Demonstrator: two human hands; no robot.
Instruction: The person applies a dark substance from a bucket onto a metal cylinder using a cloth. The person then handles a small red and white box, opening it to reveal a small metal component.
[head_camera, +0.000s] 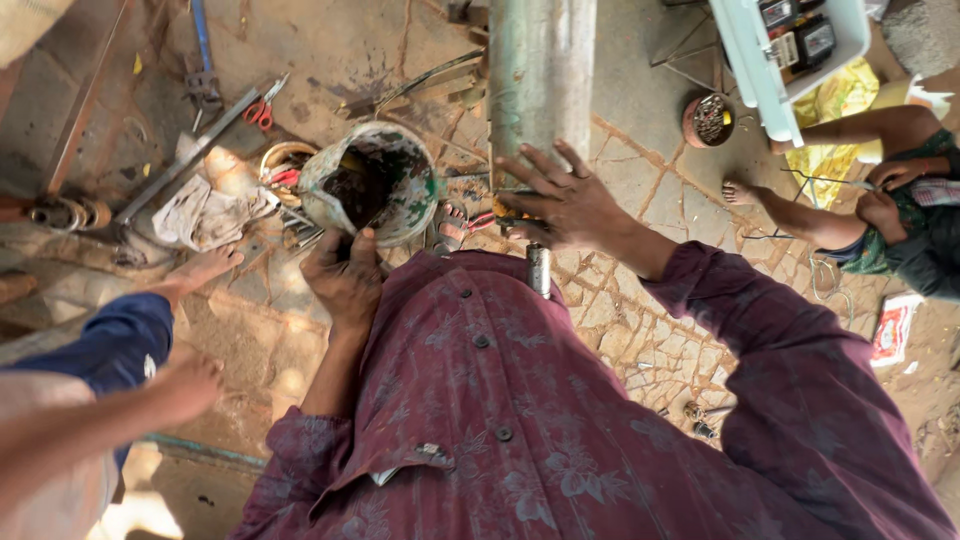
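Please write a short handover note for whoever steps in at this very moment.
Left hand: closed on the rim of the paint-smeared green bucket, holding it up.
Right hand: open, fingers spread against the upright green-stained pipe, apparently with a small tool beneath the palm.
Bucket's inside looks dark; contents unclear.
Pipe is streaked with green, mostly bare.
Red-handled scissors and rag lie on the floor, left.
A co-worker sits at right.

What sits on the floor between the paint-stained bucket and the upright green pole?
In the head view, between the bucket and the pole, lie thin metal scraps and part of a sandal. The left hand grips the bucket's rim.
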